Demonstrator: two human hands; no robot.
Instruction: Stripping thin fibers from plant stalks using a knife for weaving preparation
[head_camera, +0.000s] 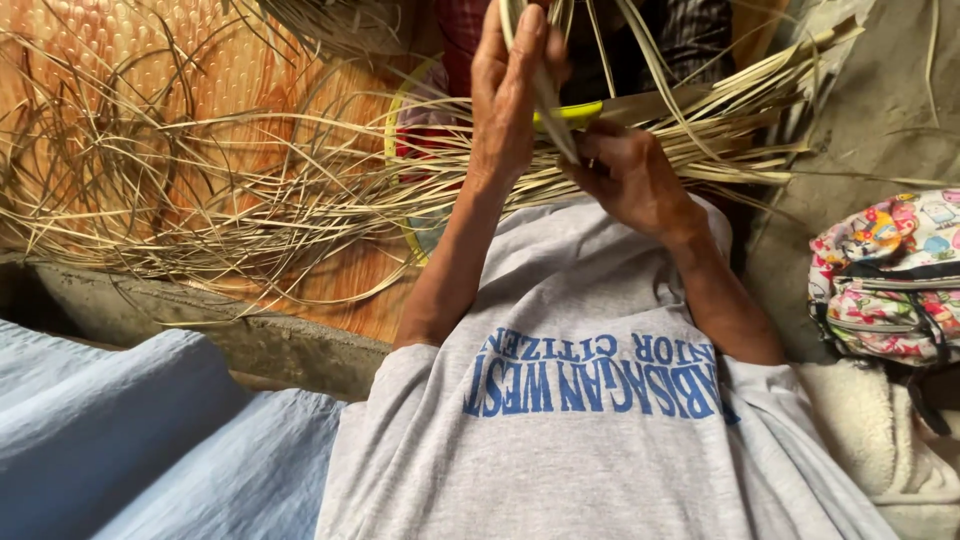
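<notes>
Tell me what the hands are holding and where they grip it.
Both hold one pale leaf strip: left hand higher along it, right hand pinching its lower end.

Single head-worn view, aimed steeply down along the wearer's chest; grey shirt (590, 430) fills the lower frame, very near. Raised hands are seen close, mid-frame; floor (880, 110) beyond. No second view is given.

We sit over an orange patterned floor mat (230, 70), a grey concrete ledge (200, 325) below it, and bare concrete floor (880, 120) at right.
</notes>
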